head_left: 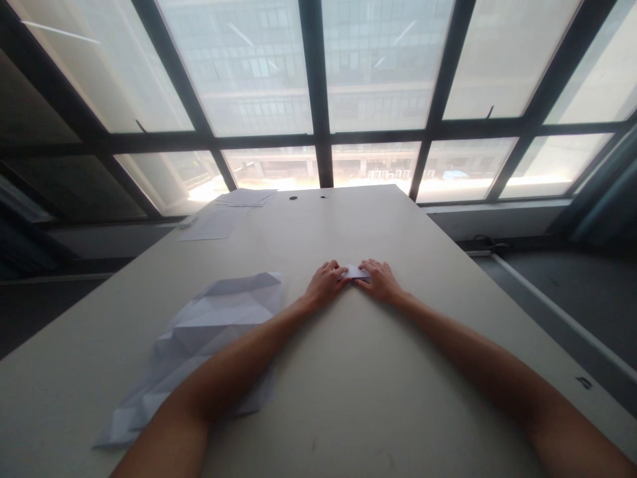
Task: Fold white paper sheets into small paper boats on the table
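Between my two hands, over the middle of the white table (338,372), is a small folded piece of white paper (354,272). My left hand (328,282) grips its left end, fingers bent and closed on it. The right end is held by my right hand (381,280), with its thumb low and its fingers on top. Much of the paper is hidden under the fingers. To the left lies a large creased paper sheet (219,309) with many fold lines, partly covered by my left forearm.
Flat white sheets (213,222) lie at the table's far left, overlapping some others. Two small dark holes, one a round cable hole (293,198), are near the far edge. Large windows (318,79) rise behind. A dark clip-like thing (583,382) is at the right edge.
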Motion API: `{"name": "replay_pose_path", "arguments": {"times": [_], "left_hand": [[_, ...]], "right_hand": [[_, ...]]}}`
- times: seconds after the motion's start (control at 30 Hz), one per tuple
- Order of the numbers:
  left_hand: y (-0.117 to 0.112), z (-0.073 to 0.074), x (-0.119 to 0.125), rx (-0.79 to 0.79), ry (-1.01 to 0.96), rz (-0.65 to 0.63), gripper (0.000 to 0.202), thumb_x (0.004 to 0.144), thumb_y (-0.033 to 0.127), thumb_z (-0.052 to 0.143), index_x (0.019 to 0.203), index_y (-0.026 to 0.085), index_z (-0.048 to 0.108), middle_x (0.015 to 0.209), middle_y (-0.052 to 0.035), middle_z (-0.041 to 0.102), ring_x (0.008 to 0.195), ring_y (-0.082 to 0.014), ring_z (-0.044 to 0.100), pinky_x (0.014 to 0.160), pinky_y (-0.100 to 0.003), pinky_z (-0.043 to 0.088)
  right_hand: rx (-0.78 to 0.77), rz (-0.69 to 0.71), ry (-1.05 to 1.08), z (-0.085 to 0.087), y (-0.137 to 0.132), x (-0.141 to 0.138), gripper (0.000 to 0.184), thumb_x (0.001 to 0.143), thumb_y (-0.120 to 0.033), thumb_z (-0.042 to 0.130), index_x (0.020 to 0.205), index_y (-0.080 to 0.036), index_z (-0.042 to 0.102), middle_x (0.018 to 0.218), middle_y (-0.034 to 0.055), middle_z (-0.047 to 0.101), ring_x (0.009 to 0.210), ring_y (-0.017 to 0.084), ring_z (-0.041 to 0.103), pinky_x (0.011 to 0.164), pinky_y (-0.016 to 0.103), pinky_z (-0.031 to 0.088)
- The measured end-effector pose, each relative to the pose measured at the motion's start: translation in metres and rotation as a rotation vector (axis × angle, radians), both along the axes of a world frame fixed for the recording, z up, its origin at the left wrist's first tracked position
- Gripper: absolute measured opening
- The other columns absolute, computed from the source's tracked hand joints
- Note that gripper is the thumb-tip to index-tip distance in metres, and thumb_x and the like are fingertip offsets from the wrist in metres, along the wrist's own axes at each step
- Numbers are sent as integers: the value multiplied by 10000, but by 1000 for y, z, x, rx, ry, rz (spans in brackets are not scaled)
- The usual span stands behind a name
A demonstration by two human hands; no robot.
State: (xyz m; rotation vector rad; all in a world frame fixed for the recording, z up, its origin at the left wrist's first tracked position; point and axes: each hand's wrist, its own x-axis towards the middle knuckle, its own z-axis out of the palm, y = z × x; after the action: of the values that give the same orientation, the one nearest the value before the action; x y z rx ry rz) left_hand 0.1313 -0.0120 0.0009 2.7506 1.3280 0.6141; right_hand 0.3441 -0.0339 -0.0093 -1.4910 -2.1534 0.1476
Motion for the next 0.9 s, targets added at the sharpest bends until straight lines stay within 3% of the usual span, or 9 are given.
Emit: {"name": "replay_pose_path", "arguments": {"times": [0.17, 0.33, 0.5, 0.63, 0.73, 0.9], "left_hand": [[-1, 3, 1, -42, -83, 2, 326, 1018, 378, 448, 1214, 241, 670, 994, -55, 658, 810, -172, 646, 789, -275, 509], [-6, 5, 5, -79, -197, -30, 404, 968, 239, 484, 1364, 241, 566, 1058, -45, 728, 851, -172, 676, 804, -259, 506], [-8, 7, 6, -112, -241, -24, 395, 926, 192, 502, 1290, 270, 634, 1081, -28, 749, 896, -180, 688, 832, -260, 506], [-5, 6, 5, -137, -307, 4, 388, 906, 185, 514, 1256, 258, 667, 1066, -21, 755, 898, -180, 685, 848, -266, 512], [0, 4, 4, -152, -352, -36, 374, 895, 181, 529, 1225, 248, 691, 1109, -22, 743, 922, -178, 672, 883, -278, 515], [8, -3, 2, -115, -329, -26, 326, 912, 215, 533, 1163, 230, 741, 1001, -55, 726, 910, -190, 658, 895, -310, 520]], "right_hand": [[24, 7, 202, -1, 5, 2, 244, 857, -281, 663, 1091, -215, 674, 1090, 80, 733, 1039, 248, 665, 975, 386, 450], [78, -32, 405, -4, 7, 3, 498, 820, -198, 657, 1307, -223, 555, 1042, 52, 748, 974, 231, 700, 884, 350, 521], [141, 25, 361, -7, 7, 2, 320, 849, -173, 596, 1158, -232, 656, 1081, 55, 743, 1000, 218, 690, 919, 349, 516], [183, 31, 347, -9, 8, 2, 327, 865, -178, 586, 1179, -218, 671, 1123, 76, 735, 1027, 219, 681, 937, 350, 510], [203, 29, 333, -8, 9, 2, 236, 894, -205, 580, 1082, -225, 722, 1074, 75, 747, 1007, 222, 684, 929, 354, 513], [220, 89, 295, -6, 8, 4, 266, 917, -161, 550, 1073, -250, 747, 1055, 59, 756, 1014, 217, 678, 920, 354, 519]]}}
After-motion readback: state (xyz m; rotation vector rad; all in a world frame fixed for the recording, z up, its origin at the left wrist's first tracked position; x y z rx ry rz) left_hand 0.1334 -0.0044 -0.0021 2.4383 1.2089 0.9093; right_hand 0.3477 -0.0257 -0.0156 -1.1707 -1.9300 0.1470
